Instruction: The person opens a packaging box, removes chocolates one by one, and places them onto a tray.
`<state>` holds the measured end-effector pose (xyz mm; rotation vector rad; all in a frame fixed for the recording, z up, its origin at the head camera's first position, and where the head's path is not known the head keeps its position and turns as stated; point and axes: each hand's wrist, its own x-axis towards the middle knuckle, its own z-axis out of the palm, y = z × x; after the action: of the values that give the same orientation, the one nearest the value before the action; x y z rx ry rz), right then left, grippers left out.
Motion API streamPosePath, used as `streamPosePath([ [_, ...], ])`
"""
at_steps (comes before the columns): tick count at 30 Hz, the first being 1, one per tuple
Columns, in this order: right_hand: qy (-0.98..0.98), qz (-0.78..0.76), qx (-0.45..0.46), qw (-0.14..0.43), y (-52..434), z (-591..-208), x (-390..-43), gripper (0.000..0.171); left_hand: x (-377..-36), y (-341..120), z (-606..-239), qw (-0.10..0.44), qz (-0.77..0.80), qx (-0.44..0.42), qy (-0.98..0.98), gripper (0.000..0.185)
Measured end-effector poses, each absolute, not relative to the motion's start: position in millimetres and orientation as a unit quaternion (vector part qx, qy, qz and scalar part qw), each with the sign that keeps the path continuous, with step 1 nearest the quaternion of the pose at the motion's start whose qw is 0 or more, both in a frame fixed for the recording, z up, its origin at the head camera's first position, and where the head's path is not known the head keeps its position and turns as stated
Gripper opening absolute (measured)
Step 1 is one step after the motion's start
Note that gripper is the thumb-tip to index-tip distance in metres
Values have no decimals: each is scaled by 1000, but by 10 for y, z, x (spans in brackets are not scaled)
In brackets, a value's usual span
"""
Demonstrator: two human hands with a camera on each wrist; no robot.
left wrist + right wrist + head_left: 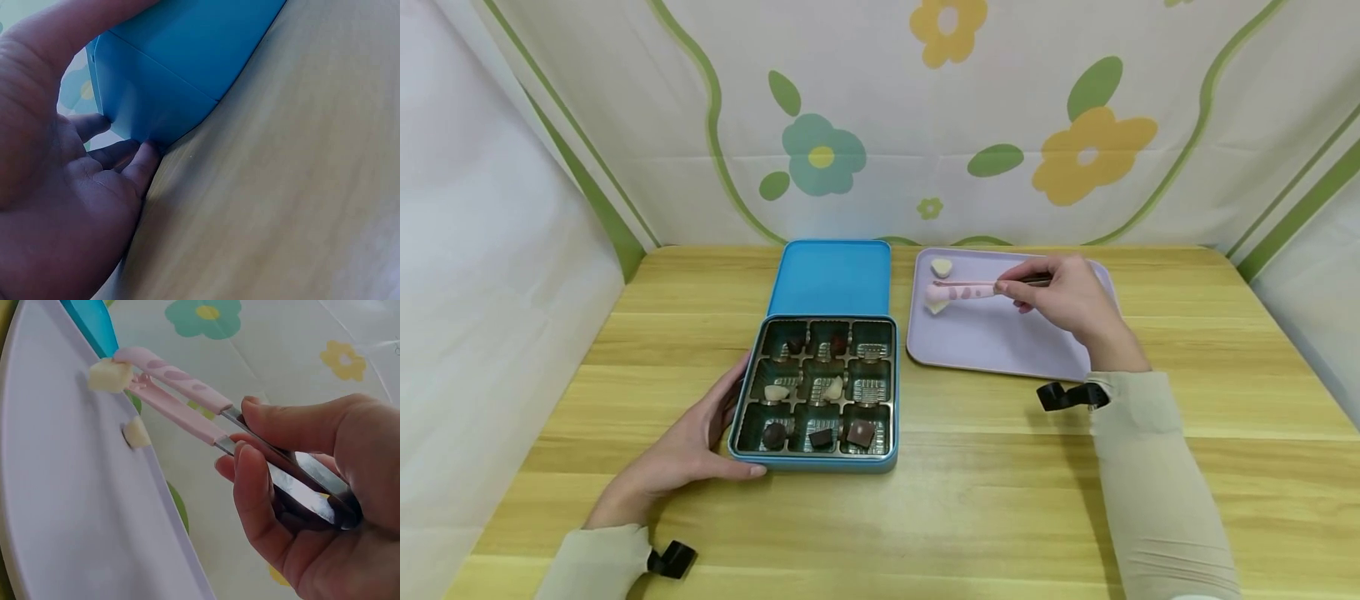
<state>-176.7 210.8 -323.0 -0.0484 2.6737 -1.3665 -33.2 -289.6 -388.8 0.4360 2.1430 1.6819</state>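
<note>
My right hand (1067, 296) pinches pink-tipped metal tongs (181, 381) over the lilac tray (992, 342). At the tong tips is a white chocolate piece (109, 375); whether it touches the tray is unclear. Another white chocolate (942, 267), heart-like, lies on the tray behind it. With its thumb along the front and fingers against the left side, my left hand (688, 442) holds the blue tin box (850, 465) by its near left corner. Inside, a divided insert carries white pieces (777, 392) in the middle row and dark chocolates (861, 432) in front and back compartments.
The tin's blue lid (831, 275) lies open behind the box. Both box and tray stand on a wood-grain table (970, 500). A flower-printed cloth (895, 192) hangs along the table's back edge.
</note>
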Motion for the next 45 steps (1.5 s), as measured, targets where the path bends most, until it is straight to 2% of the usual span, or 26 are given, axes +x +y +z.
streamPosePath([
  [7, 881, -467, 17, 78, 2133, -3302, -1817, 37, -329, -2900, -3885, 191, 602, 154, 760, 137],
  [13, 891, -450, 22, 54, 2167, -3295, -1799, 40, -329, -2907, -3886, 192, 600, 156, 761, 137],
  [26, 930, -353, -97, -22, 2047, -3181, -1713, 26, -342, -2910, -3886, 190, 599, 155, 762, 137],
  [45, 931, -354, -92, 1, 2092, -3214, -1730, 25, -338, -2909, -3883, 191, 601, 158, 760, 137],
])
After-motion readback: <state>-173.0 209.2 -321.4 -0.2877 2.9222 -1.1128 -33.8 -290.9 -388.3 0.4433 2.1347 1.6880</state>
